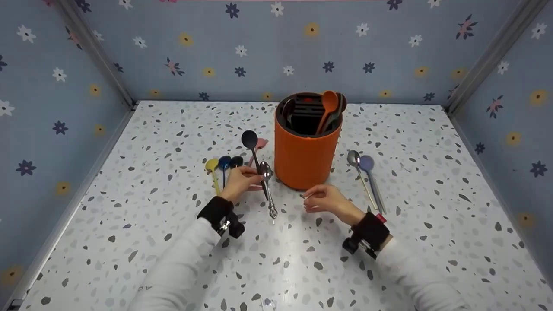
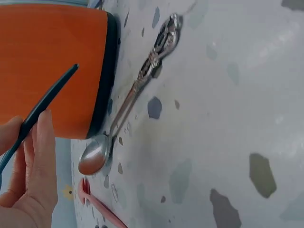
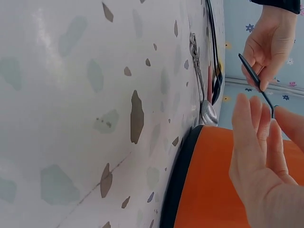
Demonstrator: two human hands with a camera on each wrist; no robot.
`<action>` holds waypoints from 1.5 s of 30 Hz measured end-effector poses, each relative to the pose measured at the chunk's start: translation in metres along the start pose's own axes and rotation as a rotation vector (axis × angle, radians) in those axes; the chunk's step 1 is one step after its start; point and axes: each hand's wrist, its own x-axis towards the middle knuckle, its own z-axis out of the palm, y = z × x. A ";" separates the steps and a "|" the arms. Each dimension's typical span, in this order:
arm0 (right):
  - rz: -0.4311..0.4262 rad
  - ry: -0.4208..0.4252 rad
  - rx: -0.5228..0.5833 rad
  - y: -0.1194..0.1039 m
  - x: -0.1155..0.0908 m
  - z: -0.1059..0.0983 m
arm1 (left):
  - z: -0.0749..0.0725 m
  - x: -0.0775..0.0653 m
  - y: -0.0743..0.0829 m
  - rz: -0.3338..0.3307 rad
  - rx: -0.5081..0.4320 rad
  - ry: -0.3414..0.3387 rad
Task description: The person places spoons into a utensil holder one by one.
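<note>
My left hand point(image 1: 244, 181) pinches a black spoon point(image 1: 255, 153) by its handle, bowl pointing up and away. Below it on the table lies a silver spoon point(image 2: 95, 154) with an ornate handle, in front of the orange utensil holder point(image 1: 306, 162). My right hand point(image 1: 328, 202) hovers near the holder's front base, fingers loosely bent and holding nothing. In the right wrist view the black spoon point(image 3: 250, 71) appears behind the right fingertips, but the head view shows them apart. Inside the holder stand an orange spoon point(image 1: 329, 103) and some dark utensils.
Left of the holder lie a yellow spoon point(image 1: 212, 165), a blue spoon point(image 1: 224, 162), another dark spoon point(image 1: 236, 161) and a pink utensil point(image 1: 261, 143). To its right are a silver spoon point(image 1: 354, 158) and a purple spoon point(image 1: 367, 163). Flowered panels point(image 1: 285, 52) enclose the speckled table.
</note>
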 end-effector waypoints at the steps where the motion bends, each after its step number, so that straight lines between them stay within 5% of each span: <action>1: 0.003 -0.003 0.001 0.000 0.001 0.001 | 0.001 0.000 -0.002 0.011 -0.013 -0.004; 9: -0.009 -0.040 0.025 -0.005 0.005 0.011 | 0.019 -0.013 0.007 0.060 -0.128 0.006; 21: -0.054 -0.082 0.061 -0.011 0.008 0.026 | 0.036 -0.028 0.014 0.157 -0.158 -0.018; 35: -0.076 -0.087 0.096 -0.018 0.005 0.033 | 0.048 -0.037 0.018 0.274 0.044 -0.002; 45: -0.091 -0.044 0.054 -0.030 0.001 0.029 | 0.056 -0.039 0.028 0.299 0.086 0.005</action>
